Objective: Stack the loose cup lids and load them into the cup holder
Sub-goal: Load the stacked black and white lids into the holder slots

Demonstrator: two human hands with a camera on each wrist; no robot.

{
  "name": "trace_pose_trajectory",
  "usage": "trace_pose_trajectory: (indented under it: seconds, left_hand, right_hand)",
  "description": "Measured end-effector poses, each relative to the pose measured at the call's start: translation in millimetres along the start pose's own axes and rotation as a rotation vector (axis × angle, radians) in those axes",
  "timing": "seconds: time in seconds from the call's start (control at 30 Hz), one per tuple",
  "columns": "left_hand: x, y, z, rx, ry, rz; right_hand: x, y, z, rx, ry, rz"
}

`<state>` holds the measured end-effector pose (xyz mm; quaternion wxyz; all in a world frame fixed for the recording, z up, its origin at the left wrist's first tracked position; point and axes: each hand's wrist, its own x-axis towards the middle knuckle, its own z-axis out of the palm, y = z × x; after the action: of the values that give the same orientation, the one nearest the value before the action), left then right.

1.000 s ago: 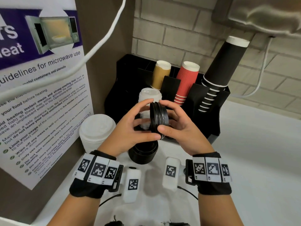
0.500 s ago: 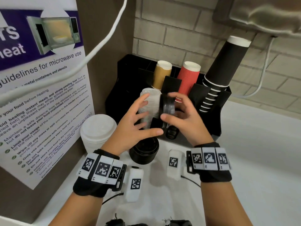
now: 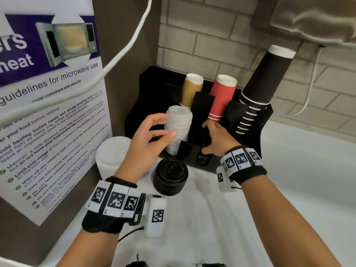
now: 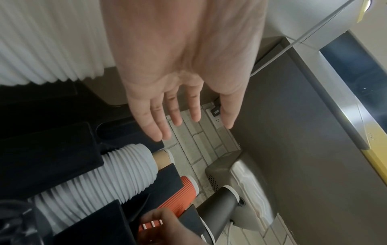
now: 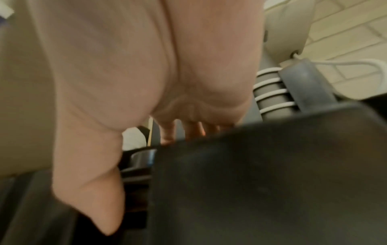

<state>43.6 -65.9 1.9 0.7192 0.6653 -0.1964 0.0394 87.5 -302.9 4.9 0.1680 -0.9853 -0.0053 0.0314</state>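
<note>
A black cup holder stands against the brick wall. My right hand reaches down into its front middle slot, fingers and thumb held straight against a row of black lids lying there. The lids under the palm are hidden. My left hand hovers open and holds nothing, beside a row of white lids in the neighbouring slot. On the counter stand a loose stack of black lids and a stack of white lids.
Tan cups, red cups and tall black cups stick up from the holder's rear slots. A poster panel walls off the left side. A white cable hangs across above. The white counter stretches to the right.
Both hands held a short stack of black lids on edge above the counter. The right hand has carried it forward and down into the holder's slot, and the left hand has let go.
</note>
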Motion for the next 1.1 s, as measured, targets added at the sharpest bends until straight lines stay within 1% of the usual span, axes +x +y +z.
trace_pose_trajectory:
  seconds: [0.17,0.23,0.3,0.43,0.53,0.63,0.67,0.73,0.77,0.8,0.83,0.87,0.93,0.97,1.0,1.1]
  left_hand:
    - [2,-3,-1,0.018,0.016,-0.017]
    - [2,-3,-1,0.021,0.018,-0.017]
    - [2,-3,-1,0.028,0.019,-0.018]
    - [1,-2,-1,0.04,0.029,-0.03]
    - [0,-1,-1,0.051,0.03,-0.039]
    - [-1,1,-2,0.064,0.038,-0.041]
    - [-1,1,-3,0.067,0.041,-0.041]
    - [-1,2,-4,0.075,0.044,-0.039]
    - [-1,2,-5,0.079,0.044,-0.039]
    - [-1,2,-5,0.08,0.045,-0.04]
    - [-1,2,-5,0.078,0.046,-0.041]
    - [-1,2,-5,0.075,0.046,-0.042]
    - [-2,2,-5,0.074,0.042,-0.041]
    - [-3,2,-5,0.077,0.039,-0.04]
    - [-4,2,-6,0.077,0.035,-0.038]
    - [-6,3,-7,0.074,0.034,-0.036]
  right_hand:
    - [4,-4,0,-0.115,-0.127,0.014]
    - [2,-6,1,-0.181,-0.143,0.028]
    - [-1,-7,6,-0.268,-0.129,0.038]
    - [-9,-11,15,-0.368,-0.04,0.055]
    - [-16,-15,24,-0.395,0.018,0.063]
    - [-25,-18,28,-0.393,0.045,0.045]
    - [-29,-19,26,-0.372,0.077,0.025]
    - [-37,-24,21,-0.268,0.247,-0.083]
    - [-41,-29,19,-0.164,0.336,-0.163]
    - [-45,-36,19,-0.041,0.364,-0.24]
    - [-49,-44,20,0.075,0.312,-0.303]
    - [-52,-51,24,0.148,0.188,-0.334]
    - [-56,-62,38,0.148,-0.097,-0.299]
    - [-56,-65,45,0.103,-0.178,-0.263]
    - [-56,-67,52,0.054,-0.207,-0.234]
    - [-54,-72,66,-0.02,-0.189,-0.192]
